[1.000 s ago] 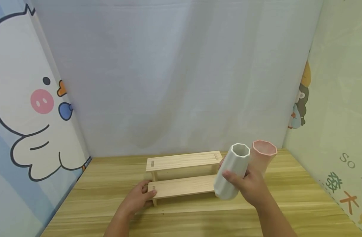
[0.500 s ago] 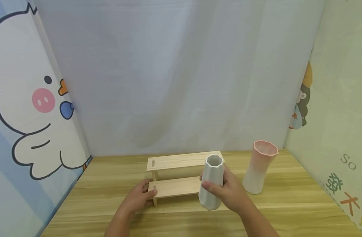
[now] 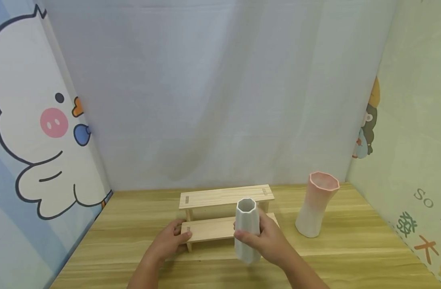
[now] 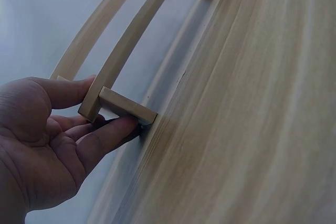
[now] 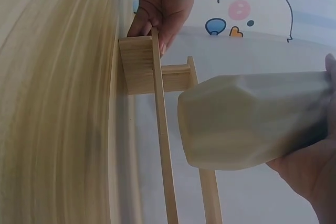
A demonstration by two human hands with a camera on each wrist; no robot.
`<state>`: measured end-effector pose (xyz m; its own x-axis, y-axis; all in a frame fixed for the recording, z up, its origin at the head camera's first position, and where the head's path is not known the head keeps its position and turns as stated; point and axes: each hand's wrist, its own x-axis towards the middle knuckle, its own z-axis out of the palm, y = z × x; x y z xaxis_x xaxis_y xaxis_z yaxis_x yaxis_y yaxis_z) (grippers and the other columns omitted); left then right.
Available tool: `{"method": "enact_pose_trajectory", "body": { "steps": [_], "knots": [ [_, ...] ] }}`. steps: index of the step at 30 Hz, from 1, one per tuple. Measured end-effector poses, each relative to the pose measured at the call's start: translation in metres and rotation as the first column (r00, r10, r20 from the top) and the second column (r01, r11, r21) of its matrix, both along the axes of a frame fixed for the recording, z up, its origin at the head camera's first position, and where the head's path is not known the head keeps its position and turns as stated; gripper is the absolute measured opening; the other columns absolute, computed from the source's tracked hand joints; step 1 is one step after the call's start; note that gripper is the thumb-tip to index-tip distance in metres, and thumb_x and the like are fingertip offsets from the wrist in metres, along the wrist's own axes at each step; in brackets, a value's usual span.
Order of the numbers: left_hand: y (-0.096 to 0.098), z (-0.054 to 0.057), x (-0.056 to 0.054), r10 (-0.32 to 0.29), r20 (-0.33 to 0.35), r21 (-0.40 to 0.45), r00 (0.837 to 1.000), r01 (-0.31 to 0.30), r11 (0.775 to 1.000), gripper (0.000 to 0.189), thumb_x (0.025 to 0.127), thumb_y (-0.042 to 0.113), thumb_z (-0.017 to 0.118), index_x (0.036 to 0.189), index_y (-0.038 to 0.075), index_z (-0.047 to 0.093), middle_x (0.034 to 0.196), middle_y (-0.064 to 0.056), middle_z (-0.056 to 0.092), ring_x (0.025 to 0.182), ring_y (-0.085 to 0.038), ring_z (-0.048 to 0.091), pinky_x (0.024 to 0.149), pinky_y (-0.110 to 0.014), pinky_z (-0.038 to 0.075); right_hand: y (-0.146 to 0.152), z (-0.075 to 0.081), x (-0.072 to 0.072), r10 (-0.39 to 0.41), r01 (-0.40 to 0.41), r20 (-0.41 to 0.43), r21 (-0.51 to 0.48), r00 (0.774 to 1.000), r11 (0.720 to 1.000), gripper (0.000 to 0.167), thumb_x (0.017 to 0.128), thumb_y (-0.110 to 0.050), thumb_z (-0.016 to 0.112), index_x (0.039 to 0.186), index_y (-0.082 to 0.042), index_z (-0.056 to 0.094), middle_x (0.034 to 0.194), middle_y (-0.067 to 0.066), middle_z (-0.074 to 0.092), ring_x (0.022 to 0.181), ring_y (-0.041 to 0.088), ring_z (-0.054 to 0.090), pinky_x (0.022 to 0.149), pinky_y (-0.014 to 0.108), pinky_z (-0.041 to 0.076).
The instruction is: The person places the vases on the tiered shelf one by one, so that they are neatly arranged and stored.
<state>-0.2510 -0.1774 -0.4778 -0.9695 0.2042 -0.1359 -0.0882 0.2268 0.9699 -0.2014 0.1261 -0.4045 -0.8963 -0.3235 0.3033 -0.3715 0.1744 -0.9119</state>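
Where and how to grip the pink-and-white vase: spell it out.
Grip the pink-and-white vase at its narrowed middle, probably best from the right: the body narrows below the flared rim, it stands upright on the table, and the wooden stand is to its left.

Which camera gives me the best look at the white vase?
The head view: it shows the white vase from open rim to lower end, with the right hand gripping its side. The right wrist view shows its base and body up close, but not the rim; the left wrist view doesn't show it.
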Motion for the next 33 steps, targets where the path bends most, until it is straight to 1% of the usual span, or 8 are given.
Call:
{"method": "enact_pose_trajectory", "body": {
  "steps": [6,9,15,16,21,24,29,33],
  "knots": [
    [-0.001,-0.001,0.0,-0.001,0.001,-0.003,1.0,0.001,1.0,0.067,0.096,0.024,0.065,0.149,-0.001,0.032,0.145,-0.032,0.042,0.12,-0.041,0.059,0.091,-0.047,0.057,-0.006,-0.005,-0.001,0.01,-0.01,0.011,0.0,1.0,1.0,0.037,0.089,-0.019,0.073,0.119,-0.012,0.053,0.101,0.011,0.067,0.086,0.021,0.067,0.071,0.035,0.059],
    [-0.002,0.0,0.001,0.016,0.001,-0.018,1.0,-0.016,1.0,0.068,0.095,0.025,0.066,0.149,0.0,0.033,0.147,-0.033,0.04,0.122,-0.043,0.057,0.09,-0.048,0.057,-0.009,-0.006,-0.001,-0.005,0.004,0.017,0.012,1.0,1.0,0.038,0.088,-0.02,0.073,0.119,-0.012,0.054,0.1,0.01,0.068,0.085,0.02,0.067,0.071,0.034,0.059],
    [-0.002,0.002,0.002,-0.017,-0.017,-0.026,1.0,0.017,1.0,0.07,0.096,0.027,0.065,0.149,-0.002,0.03,0.148,-0.035,0.036,0.126,-0.047,0.052,0.092,-0.049,0.056,-0.014,-0.003,-0.004,-0.033,0.032,0.023,0.046,0.999,0.998,0.041,0.087,-0.025,0.074,0.122,-0.015,0.054,0.102,0.008,0.068,0.088,0.022,0.067,0.072,0.033,0.059],
    [-0.003,0.002,0.002,-0.026,-0.02,-0.017,0.999,0.026,1.0,0.07,0.096,0.027,0.065,0.149,-0.002,0.03,0.148,-0.035,0.036,0.125,-0.046,0.052,0.092,-0.049,0.056,-0.014,-0.002,-0.005,-0.036,0.035,0.02,0.048,0.999,0.998,0.042,0.087,-0.025,0.074,0.122,-0.014,0.054,0.102,0.009,0.069,0.088,0.023,0.067,0.071,0.033,0.059],
    [-0.003,0.001,0.001,-0.023,-0.013,-0.006,1.0,0.023,1.0,0.069,0.097,0.026,0.064,0.15,-0.001,0.029,0.148,-0.034,0.036,0.126,-0.046,0.052,0.093,-0.05,0.055,-0.019,-0.001,-0.013,-0.038,0.037,0.017,0.052,0.999,0.998,0.046,0.087,-0.026,0.074,0.126,-0.012,0.053,0.101,0.012,0.067,0.086,0.022,0.067,0.069,0.034,0.059],
    [-0.002,0.0,0.0,-0.016,-0.017,-0.001,1.0,0.015,1.0,0.068,0.097,0.026,0.064,0.149,0.0,0.031,0.148,-0.033,0.038,0.125,-0.045,0.053,0.093,-0.05,0.055,-0.023,0.002,-0.018,-0.037,0.036,0.02,0.051,0.999,0.998,0.047,0.087,-0.028,0.074,0.126,-0.013,0.053,0.101,0.013,0.066,0.085,0.022,0.067,0.068,0.034,0.059],
    [-0.003,-0.001,0.001,-0.023,-0.027,0.003,0.999,0.023,1.0,0.065,0.097,0.026,0.064,0.148,0.001,0.033,0.148,-0.031,0.039,0.123,-0.041,0.057,0.093,-0.046,0.056,-0.029,0.004,-0.026,-0.06,0.058,0.028,0.06,0.998,0.996,0.049,0.086,-0.031,0.075,0.128,-0.016,0.053,0.101,0.013,0.065,0.086,0.023,0.068,0.068,0.036,0.06],
    [-0.004,0.0,0.001,-0.024,-0.033,-0.008,0.999,0.023,1.0,0.065,0.097,0.028,0.063,0.149,0.001,0.033,0.149,-0.031,0.038,0.122,-0.041,0.057,0.093,-0.045,0.056,-0.037,0.006,-0.034,-0.059,0.058,0.046,0.034,0.997,0.998,0.052,0.086,-0.031,0.075,0.131,-0.019,0.052,0.103,0.014,0.065,0.087,0.025,0.068,0.069,0.038,0.06]
  ]
}}
